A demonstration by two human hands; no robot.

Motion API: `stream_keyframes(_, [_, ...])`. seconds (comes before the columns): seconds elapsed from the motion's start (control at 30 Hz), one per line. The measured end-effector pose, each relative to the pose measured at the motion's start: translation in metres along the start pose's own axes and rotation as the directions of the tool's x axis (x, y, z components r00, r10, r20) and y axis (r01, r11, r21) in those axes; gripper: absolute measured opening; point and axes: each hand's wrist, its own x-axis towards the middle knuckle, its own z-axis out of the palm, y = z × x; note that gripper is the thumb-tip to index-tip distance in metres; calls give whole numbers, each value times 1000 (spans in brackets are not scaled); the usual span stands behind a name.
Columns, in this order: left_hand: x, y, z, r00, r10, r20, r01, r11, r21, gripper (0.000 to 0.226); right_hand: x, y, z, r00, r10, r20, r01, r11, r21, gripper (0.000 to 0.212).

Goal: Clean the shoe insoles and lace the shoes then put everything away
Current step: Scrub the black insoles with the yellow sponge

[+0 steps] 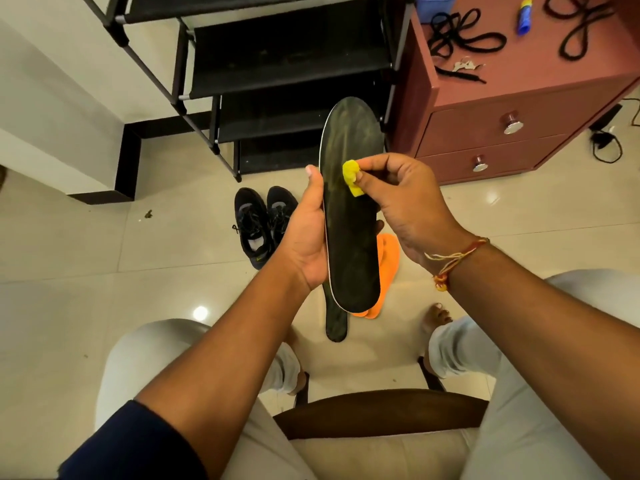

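Left hand (pixel 308 233) gripping dark insole (pixel 351 216) by its edge, upright above tiled floor (pixel 104 258); right hand (pixel 398 199) pinching yellow sponge (pixel 351 176) against its face. Second insole (pixel 336 322) below (partly hidden). Black shoes (pixel 263 223) near rack (pixel 277 74); laces (pixel 460 39) atop cabinet (pixel 491 133).

Left hand (pixel 308 233) gripping a dark insole (pixel 349 216) upright by its edge, right hand (pixel 408 202) pinching a small yellow sponge (pixel 351 177) against its face. On the tiled floor (pixel 104 271) beyond, a black pair of shoes (pixel 263 223), a second dark insole (pixel 336 323), an orange cloth (pixel 388 258). Black laces (pixel 460 39) lying on the reddish drawer cabinet (pixel 485 140), beside an empty-shelved black rack (pixel 277 64).
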Motion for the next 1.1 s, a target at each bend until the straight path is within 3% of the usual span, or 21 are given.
stream_keyframes(0.33, [1, 14, -7, 993, 82, -87, -88, 994, -60, 77, 2, -2, -2, 997, -64, 41, 67, 996, -65, 13])
stream_keyframes(0.57, [1, 15, -8, 990, 102, -94, -107, 993, -51, 78, -1, -3, 1, 994, 30, 107, -23, 998, -62, 16])
stream_keyframes(0.7, [-2, 16, -4, 994, 92, -61, -95, 994, -52, 77, -1, -4, 0, 992, -60, 112, 72, 992, -107, 21])
stream_keyframes(0.83, [-1, 13, -4, 992, 106, -62, -109, 993, -48, 70, 0, -1, -2, 988, -152, 6, 150, 967, -208, 22])
stream_keyframes(0.93, [-1, 10, -4, 995, 95, -25, -97, 993, -65, 68, -1, -3, -1, 961, -276, -18, 253, 904, -344, 18])
stream_keyframes(1.1, [-5, 10, -1, 997, 71, 0, -71, 995, -65, 61, -1, -3, -4, 912, -401, 91, 364, 684, -633, 36])
